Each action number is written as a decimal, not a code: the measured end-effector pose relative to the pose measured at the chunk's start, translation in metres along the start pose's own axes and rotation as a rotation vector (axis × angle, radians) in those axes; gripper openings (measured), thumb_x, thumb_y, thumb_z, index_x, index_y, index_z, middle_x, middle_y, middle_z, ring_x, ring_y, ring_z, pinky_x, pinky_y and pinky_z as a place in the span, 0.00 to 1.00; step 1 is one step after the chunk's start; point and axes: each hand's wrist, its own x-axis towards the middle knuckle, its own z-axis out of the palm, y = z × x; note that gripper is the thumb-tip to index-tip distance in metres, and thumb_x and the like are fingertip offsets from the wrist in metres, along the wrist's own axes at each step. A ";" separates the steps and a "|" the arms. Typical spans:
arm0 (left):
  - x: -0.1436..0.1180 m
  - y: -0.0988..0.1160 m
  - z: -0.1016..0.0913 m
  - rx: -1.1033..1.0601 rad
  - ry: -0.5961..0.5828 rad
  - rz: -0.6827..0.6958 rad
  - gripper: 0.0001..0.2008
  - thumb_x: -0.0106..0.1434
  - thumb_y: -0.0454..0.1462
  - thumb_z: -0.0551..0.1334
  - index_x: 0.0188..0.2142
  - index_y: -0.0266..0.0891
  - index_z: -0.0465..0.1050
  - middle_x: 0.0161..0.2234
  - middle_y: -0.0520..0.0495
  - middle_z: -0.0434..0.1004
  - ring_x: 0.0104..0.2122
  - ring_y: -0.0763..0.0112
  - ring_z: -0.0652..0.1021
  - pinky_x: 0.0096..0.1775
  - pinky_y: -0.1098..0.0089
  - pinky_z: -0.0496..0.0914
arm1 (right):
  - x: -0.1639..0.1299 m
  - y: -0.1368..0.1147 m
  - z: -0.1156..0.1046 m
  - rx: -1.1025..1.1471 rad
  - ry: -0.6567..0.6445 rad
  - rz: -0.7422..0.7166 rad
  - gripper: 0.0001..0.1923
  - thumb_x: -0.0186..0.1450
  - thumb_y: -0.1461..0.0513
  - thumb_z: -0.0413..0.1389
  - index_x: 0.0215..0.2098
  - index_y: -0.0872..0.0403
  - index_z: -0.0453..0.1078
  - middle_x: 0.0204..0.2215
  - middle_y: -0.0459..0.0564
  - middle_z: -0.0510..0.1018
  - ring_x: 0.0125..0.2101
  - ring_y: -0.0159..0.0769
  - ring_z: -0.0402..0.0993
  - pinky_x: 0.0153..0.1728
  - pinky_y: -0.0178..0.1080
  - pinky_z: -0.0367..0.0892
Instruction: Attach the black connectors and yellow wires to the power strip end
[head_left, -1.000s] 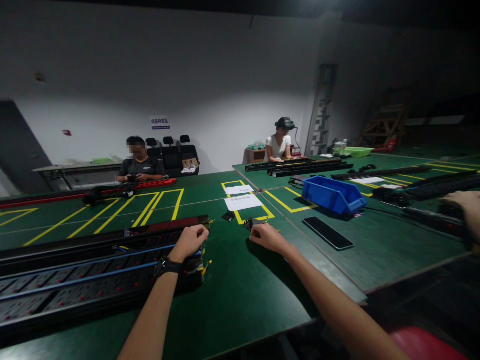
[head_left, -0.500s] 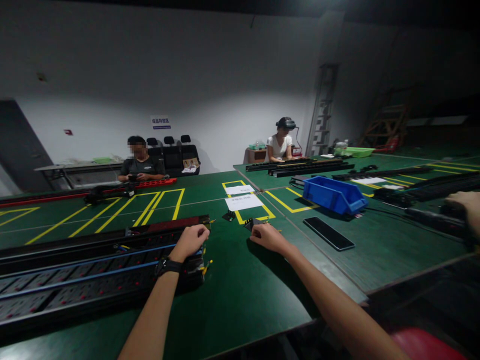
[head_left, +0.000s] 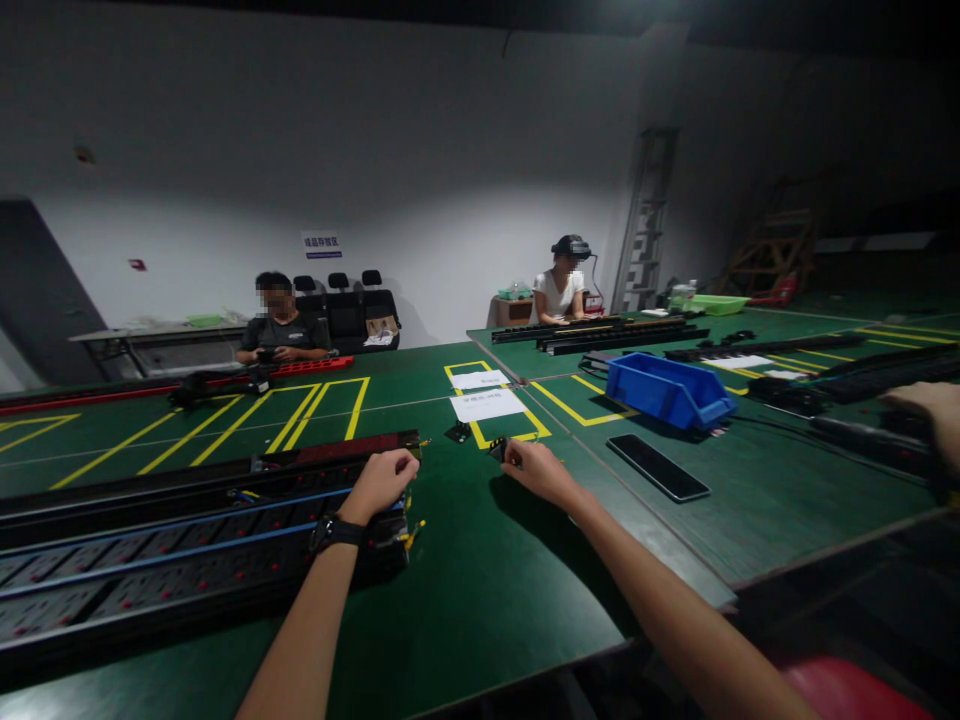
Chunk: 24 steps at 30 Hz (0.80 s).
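Observation:
My left hand, a black watch on its wrist, is closed with curled fingers over the end of a long black rail assembly. What its fingertips pinch, if anything, is hidden. Out to the right, my right hand grips a small black part just above the green table. Most of that part is behind the fingers. Another small black piece lies a little farther back, by a white paper label. Yellow wire ends stick out of the rail assembly near my left hand.
A blue bin and a dark phone lie to the right. Another person's hand rests on dark parts at the right edge. Two people sit across the green table, near more black rails. Yellow tape marks the tabletop.
My right hand has shifted slightly, and less of the small black part shows beyond its fingers. The left hand stays in place.

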 end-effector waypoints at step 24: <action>-0.001 -0.001 0.000 0.023 0.006 0.010 0.18 0.66 0.46 0.55 0.30 0.39 0.78 0.30 0.47 0.83 0.31 0.65 0.80 0.36 0.70 0.66 | 0.001 0.005 0.004 0.042 -0.025 -0.067 0.08 0.60 0.66 0.60 0.39 0.53 0.72 0.34 0.47 0.77 0.33 0.34 0.72 0.34 0.34 0.62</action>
